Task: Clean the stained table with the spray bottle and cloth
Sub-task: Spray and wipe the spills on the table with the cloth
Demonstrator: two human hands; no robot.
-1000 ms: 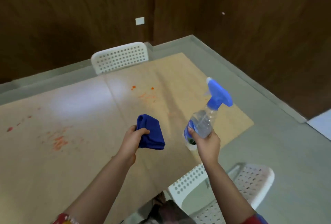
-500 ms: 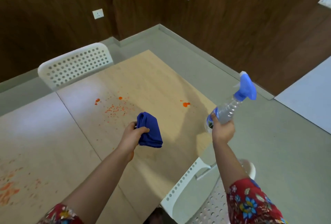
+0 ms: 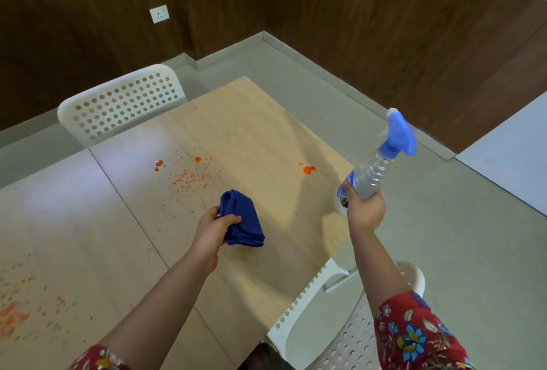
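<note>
A light wooden table [image 3: 251,132] carries orange-red stains: a scatter of specks [image 3: 189,177] near its middle, a blob [image 3: 307,169] near the right edge, and a smeared patch [image 3: 11,319] at the far left. My left hand [image 3: 213,229] grips a folded dark blue cloth [image 3: 244,218] just above the tabletop. Off the table's right edge, my right hand [image 3: 365,206] holds a clear spray bottle [image 3: 370,175] by its lower body. Its blue trigger head [image 3: 398,134] tilts up and to the right.
A white perforated chair [image 3: 121,103] stands at the table's far side. Another white chair [image 3: 340,337] is tucked in at the near side, below my right arm. Grey floor runs to dark wood-panelled walls; a pale board [image 3: 509,162] lies at the right.
My view has swung right, so the stains near the middle and the right-edge blob now show. The right hand carried the bottle right, past the table edge. The cloth hand stays put.
</note>
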